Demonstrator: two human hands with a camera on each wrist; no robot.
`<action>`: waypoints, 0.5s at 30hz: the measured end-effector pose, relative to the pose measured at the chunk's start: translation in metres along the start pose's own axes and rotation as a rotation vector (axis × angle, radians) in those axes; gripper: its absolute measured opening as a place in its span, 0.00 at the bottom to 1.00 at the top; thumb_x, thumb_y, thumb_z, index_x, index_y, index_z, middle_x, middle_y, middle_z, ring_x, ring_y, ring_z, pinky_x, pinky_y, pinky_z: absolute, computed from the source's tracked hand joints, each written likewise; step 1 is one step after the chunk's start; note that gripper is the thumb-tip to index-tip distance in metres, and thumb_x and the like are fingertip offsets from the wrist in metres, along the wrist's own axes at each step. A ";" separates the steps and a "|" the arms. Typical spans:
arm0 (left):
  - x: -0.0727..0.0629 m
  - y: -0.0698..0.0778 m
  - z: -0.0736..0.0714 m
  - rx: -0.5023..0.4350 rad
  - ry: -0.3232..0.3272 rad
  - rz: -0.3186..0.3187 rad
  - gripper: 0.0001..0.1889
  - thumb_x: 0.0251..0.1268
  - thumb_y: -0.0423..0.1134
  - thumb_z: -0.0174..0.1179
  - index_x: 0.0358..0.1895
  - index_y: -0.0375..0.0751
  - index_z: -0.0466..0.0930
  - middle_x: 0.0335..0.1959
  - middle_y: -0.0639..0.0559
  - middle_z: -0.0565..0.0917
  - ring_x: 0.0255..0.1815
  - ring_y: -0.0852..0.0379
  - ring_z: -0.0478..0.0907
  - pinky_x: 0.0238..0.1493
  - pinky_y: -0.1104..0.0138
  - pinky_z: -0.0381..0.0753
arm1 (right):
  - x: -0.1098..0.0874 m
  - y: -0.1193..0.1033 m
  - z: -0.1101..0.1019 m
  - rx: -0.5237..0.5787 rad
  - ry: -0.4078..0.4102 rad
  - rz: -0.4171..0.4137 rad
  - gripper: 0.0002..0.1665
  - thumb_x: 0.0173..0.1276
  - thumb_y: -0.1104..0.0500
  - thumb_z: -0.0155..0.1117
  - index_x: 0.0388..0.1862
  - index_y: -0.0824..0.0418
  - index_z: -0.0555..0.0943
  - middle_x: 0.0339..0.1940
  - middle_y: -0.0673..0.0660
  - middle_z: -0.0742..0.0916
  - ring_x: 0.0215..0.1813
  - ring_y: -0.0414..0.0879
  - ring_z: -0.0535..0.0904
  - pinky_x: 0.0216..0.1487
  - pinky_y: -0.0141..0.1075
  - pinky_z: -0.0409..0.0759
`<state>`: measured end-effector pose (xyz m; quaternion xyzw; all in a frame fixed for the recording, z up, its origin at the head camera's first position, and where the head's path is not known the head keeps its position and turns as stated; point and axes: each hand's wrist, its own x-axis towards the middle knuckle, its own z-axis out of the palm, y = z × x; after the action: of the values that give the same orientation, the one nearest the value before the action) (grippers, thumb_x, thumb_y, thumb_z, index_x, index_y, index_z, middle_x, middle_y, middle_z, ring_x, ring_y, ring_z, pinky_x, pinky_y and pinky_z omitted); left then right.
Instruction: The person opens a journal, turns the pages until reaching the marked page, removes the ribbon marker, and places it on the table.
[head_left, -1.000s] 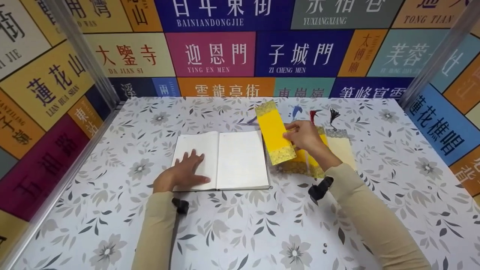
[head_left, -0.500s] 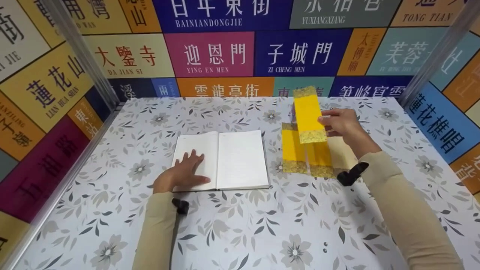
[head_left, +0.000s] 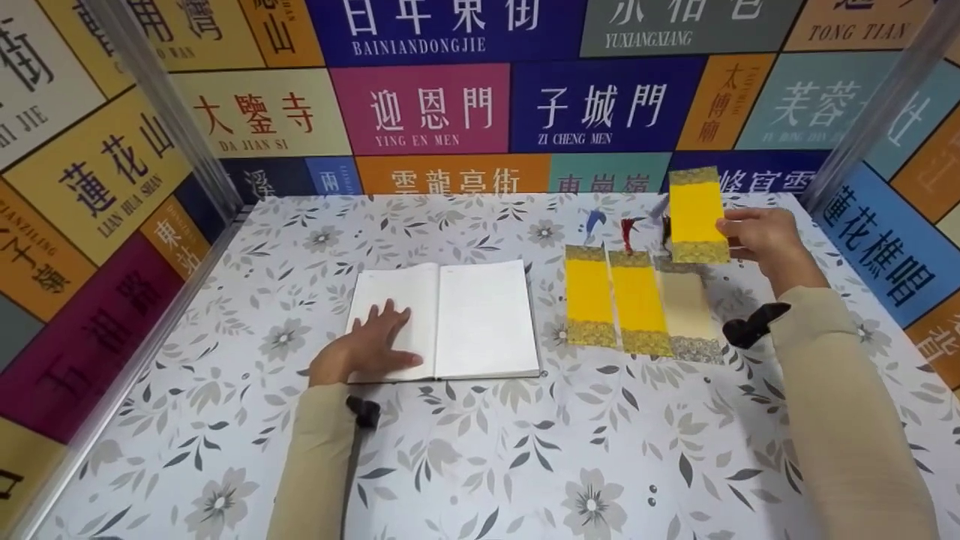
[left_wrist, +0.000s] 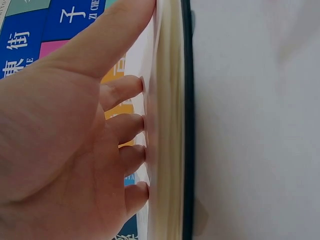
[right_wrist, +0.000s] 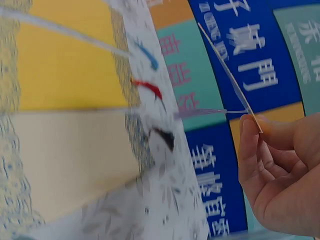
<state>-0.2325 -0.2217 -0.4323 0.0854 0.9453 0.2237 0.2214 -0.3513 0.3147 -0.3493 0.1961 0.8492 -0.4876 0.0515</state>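
Note:
An open notebook (head_left: 487,322) with white pages lies in the middle of the table. My left hand (head_left: 379,341) rests on its left page, fingers spread; in the left wrist view those fingertips (left_wrist: 136,197) touch the paper. Between thumb and fingers my right hand (head_left: 769,240) pinches a yellow bookmark (head_left: 696,217) with gold patterned ends, raised over the table's back right. Edge-on in the right wrist view, the held bookmark (right_wrist: 225,67) trails a pale purple tassel (right_wrist: 200,113).
Right of the notebook lie two yellow bookmarks (head_left: 589,292) and a cream bookmark (head_left: 688,304) side by side. Blue (head_left: 595,225), red (head_left: 627,232) and black (right_wrist: 164,137) tassels point to the back. Printed colourful walls (head_left: 420,109) enclose the floral tabletop (head_left: 480,457).
The right hand has carried the yellow bookmark rightward from beside the notebook, past the bookmarks on the table, which are now uncovered. The left hand has stayed on the page.

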 end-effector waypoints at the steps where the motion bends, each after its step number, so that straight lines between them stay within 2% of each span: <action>1: 0.001 0.000 0.000 0.000 0.001 0.005 0.48 0.69 0.57 0.60 0.82 0.41 0.44 0.82 0.34 0.32 0.82 0.33 0.25 0.80 0.39 0.29 | 0.003 0.003 -0.005 0.011 0.010 0.023 0.33 0.77 0.51 0.56 0.77 0.59 0.66 0.49 0.45 0.78 0.45 0.39 0.76 0.67 0.38 0.79; 4: 0.002 0.001 0.000 -0.002 0.003 0.014 0.48 0.69 0.57 0.59 0.82 0.41 0.43 0.82 0.33 0.32 0.82 0.32 0.25 0.80 0.39 0.29 | 0.008 0.012 -0.019 0.037 0.033 0.077 0.33 0.78 0.52 0.53 0.78 0.60 0.63 0.48 0.45 0.76 0.45 0.39 0.75 0.71 0.38 0.75; 7: 0.003 0.001 0.000 -0.020 -0.001 -0.001 0.48 0.69 0.57 0.60 0.82 0.43 0.43 0.82 0.35 0.31 0.82 0.34 0.24 0.81 0.40 0.28 | 0.010 0.021 -0.031 0.026 0.043 0.097 0.34 0.79 0.53 0.52 0.79 0.61 0.60 0.47 0.45 0.75 0.44 0.38 0.75 0.61 0.30 0.81; 10: 0.003 0.002 -0.001 -0.035 -0.007 -0.019 0.48 0.68 0.57 0.61 0.82 0.45 0.43 0.83 0.37 0.31 0.83 0.36 0.23 0.81 0.42 0.27 | 0.013 0.027 -0.039 -0.001 0.031 0.088 0.35 0.78 0.55 0.52 0.80 0.62 0.58 0.47 0.46 0.76 0.41 0.36 0.76 0.49 0.25 0.82; 12: 0.003 0.002 -0.001 -0.038 -0.010 -0.024 0.48 0.68 0.57 0.61 0.82 0.45 0.43 0.83 0.37 0.31 0.83 0.37 0.23 0.81 0.42 0.26 | 0.014 0.030 -0.042 -0.011 0.008 0.080 0.36 0.78 0.55 0.52 0.81 0.62 0.56 0.49 0.47 0.76 0.42 0.37 0.77 0.53 0.28 0.82; 15: 0.003 0.002 -0.002 -0.034 -0.012 -0.017 0.48 0.68 0.57 0.60 0.82 0.44 0.43 0.83 0.36 0.31 0.83 0.36 0.23 0.81 0.42 0.26 | 0.015 0.034 -0.042 -0.001 -0.036 0.066 0.39 0.78 0.56 0.53 0.81 0.63 0.53 0.53 0.50 0.76 0.49 0.42 0.77 0.67 0.39 0.78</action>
<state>-0.2359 -0.2201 -0.4305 0.0748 0.9408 0.2372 0.2303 -0.3476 0.3699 -0.3585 0.2150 0.8415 -0.4887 0.0829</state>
